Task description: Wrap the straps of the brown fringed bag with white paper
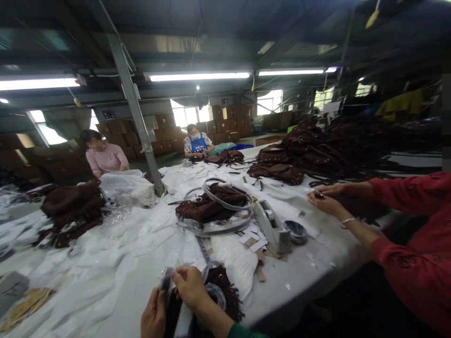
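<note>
At the bottom edge my left hand (154, 315) and my right hand (190, 285) are both closed on a dark brown fringed bag (225, 291) wrapped partly in a grey band (165, 280). The left hand grips the bag's side. With its fingers curled, the right hand pinches the band at the top. A grey strap (203, 249) runs from the bag up across the table.
A white paper-covered table (134, 244) carries another fringed bag inside grey bands (214, 206), a tape dispenser (273, 227), a small dish (296, 231) and card tags (253, 239). A red-sleeved person's hands (326, 197) work at right. Bag piles (317, 150) lie behind. Two people sit farther back.
</note>
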{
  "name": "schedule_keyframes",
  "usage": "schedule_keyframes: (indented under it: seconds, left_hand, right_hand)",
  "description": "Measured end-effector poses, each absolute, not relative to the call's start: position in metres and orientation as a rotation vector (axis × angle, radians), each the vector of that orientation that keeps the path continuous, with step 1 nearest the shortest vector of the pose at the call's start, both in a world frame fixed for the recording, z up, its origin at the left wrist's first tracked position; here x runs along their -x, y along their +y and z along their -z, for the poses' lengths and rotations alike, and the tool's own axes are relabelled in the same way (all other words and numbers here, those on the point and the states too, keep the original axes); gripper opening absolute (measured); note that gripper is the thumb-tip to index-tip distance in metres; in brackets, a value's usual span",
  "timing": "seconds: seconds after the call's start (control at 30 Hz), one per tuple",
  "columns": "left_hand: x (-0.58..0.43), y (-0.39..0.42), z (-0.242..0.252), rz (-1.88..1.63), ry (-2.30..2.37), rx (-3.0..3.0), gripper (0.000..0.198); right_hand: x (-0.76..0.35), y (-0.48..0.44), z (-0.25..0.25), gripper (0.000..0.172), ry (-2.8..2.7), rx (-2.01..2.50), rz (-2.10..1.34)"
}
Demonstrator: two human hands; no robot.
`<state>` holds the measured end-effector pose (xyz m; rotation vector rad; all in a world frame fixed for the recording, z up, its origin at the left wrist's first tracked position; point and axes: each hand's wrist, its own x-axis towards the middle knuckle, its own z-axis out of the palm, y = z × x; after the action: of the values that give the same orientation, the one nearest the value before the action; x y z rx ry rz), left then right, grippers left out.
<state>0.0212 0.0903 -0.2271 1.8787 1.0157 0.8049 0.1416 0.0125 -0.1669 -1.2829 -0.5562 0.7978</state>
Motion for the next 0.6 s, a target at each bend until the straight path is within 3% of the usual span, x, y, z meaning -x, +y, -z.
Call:
schedule_keyframes:
  seconds: [0.1, 0.2, 0.4, 0.6]
  left_hand:
    - [-0.020, 0.093, 0.232, -0.836, 1.042, -1.876, 0.034]
    - [-0.021, 0.093, 0.235, -0.859, 1.057, -1.893, 0.033]
    - [-0.023, 0.093, 0.242, -0.846, 1.115, -1.877, 0.036]
    - [-0.026, 0.091, 0.243, -0.839, 1.162, -1.847, 0.041]
  right_hand:
    - [-0.175, -0.021, 0.150, 0.033, -0.768, 1.485, -0.476]
    - [-0.227, -0.063, 0.136, 0.028, -0.926, 1.856, 0.011]
    - [-0.306, -0.119, 0.142, 0.033, -0.863, 2.063, 0.136]
    - [-0.295, -0.089, 0.164, 0.024, -1.002, 2.070, -0.030]
